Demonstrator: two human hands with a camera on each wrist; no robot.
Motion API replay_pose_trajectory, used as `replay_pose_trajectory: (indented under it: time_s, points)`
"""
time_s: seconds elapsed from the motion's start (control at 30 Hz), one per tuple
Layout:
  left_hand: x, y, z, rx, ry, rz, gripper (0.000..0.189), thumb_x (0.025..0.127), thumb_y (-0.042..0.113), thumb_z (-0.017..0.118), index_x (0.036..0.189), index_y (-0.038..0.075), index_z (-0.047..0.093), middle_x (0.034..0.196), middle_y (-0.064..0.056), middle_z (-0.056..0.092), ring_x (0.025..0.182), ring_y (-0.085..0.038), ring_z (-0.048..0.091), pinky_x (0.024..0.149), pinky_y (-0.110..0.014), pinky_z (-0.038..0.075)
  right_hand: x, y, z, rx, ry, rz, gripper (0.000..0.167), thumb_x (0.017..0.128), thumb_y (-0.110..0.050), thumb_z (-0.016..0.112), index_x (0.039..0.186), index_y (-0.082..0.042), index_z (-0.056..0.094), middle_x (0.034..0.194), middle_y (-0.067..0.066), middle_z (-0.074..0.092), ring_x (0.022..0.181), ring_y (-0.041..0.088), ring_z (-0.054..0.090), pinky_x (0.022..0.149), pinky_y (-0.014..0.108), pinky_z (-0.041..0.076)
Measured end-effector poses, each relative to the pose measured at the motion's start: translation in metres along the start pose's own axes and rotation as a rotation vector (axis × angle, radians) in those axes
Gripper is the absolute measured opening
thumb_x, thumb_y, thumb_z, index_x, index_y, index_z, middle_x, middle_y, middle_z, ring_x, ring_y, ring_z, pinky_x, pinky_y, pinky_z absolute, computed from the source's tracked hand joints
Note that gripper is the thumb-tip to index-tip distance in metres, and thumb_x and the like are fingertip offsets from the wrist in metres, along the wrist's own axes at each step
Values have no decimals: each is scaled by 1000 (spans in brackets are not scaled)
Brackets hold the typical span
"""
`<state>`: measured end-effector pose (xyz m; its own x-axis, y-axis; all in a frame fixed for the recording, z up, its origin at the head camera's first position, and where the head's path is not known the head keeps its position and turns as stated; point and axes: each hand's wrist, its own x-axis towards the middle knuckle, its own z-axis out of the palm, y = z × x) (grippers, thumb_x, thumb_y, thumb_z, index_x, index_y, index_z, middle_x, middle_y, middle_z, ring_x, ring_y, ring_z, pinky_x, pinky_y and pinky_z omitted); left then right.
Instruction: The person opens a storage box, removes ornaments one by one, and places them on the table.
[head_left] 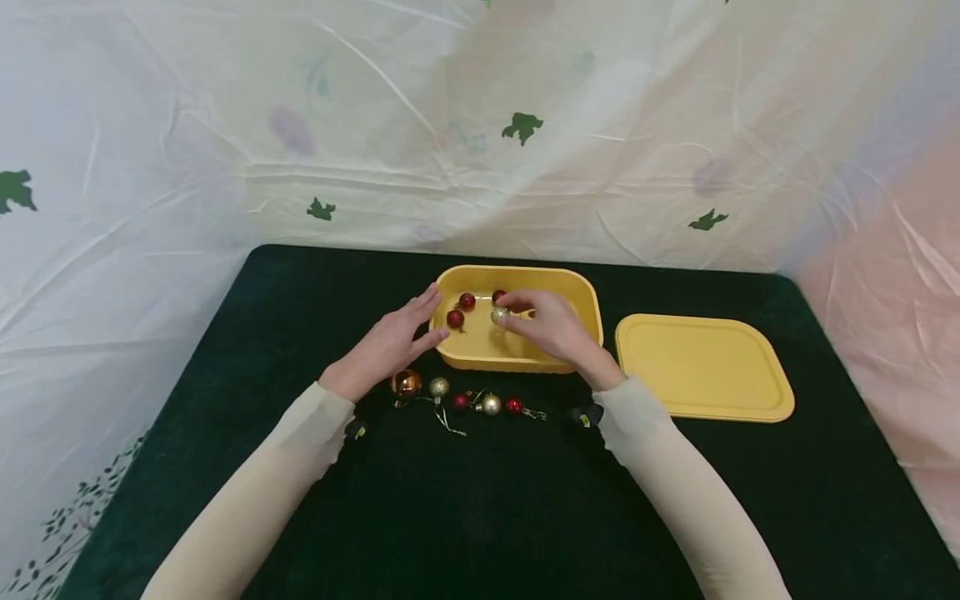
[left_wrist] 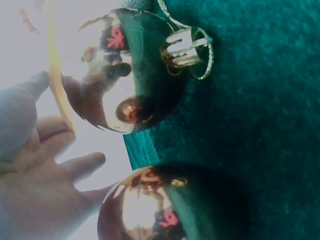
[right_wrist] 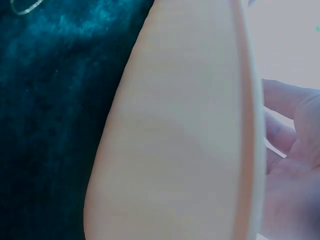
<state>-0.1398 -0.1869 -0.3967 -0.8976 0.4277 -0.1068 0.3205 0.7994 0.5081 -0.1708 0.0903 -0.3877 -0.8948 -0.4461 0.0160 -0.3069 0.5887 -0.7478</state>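
A yellow plastic box (head_left: 487, 364) stands on the dark green cloth, its inside facing up. My left hand (head_left: 384, 343) rests its spread fingers and thumb along the box's left rim. Inside the box, my right hand (head_left: 553, 325) pinches a glittery gold Christmas bauble (head_left: 499, 315) between thumb and fingers. Three red baubles lie in the box, among them one red bauble (head_left: 455, 319) near the left wall. Close to the left hand sits a shiny copper bauble (head_left: 406, 384); the left wrist view shows two such copper baubles (left_wrist: 127, 75). The box's wall (right_wrist: 170, 125) hides part of the right hand in the right wrist view.
In front of the box lies a row of small baubles: a glittery gold one (head_left: 439, 387), a red one (head_left: 461, 402), a shiny gold one (head_left: 491, 404) and another red one (head_left: 513, 405). Right of the box lies a flat yellow lid (head_left: 705, 368). A patterned curtain (head_left: 420, 133) hangs behind.
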Motion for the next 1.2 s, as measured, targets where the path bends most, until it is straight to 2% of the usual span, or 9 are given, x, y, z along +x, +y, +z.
replay_pose_trajectory:
  time_s: [0.33,0.5,0.77,1.2]
  points:
    - [-1,2,-2,-5,-5,-8,72,110,42,50,164,5,22,174,-6,7,156,-36,20,125,-52,21,-19,-4,-9,56,59,-34,37,100,-25,72,130,-3,70,128,10,71,118,28,63,107,52,48]
    - [-1,1,-3,-5,-8,-9,72,109,42,50,164,6,21,174,-8,8,156,-36,20,126,-53,21,-30,-7,-11,62,78,-55,36,100,-27,71,129,-6,70,127,8,71,117,25,64,107,49,50]
    - [-1,-1,-2,-2,-7,-4,73,109,42,50,165,6,21,174,-10,8,156,-37,19,125,-54,20,-46,-10,-12,81,93,-38,36,100,-32,71,129,-9,71,128,6,69,119,24,62,108,48,49]
    - [-2,-1,-1,-3,2,1,73,109,44,50,164,6,22,174,-9,9,156,-36,19,125,-54,21,-72,-13,-16,113,122,-45,33,99,-29,74,127,-12,71,122,4,71,116,26,64,105,53,52]
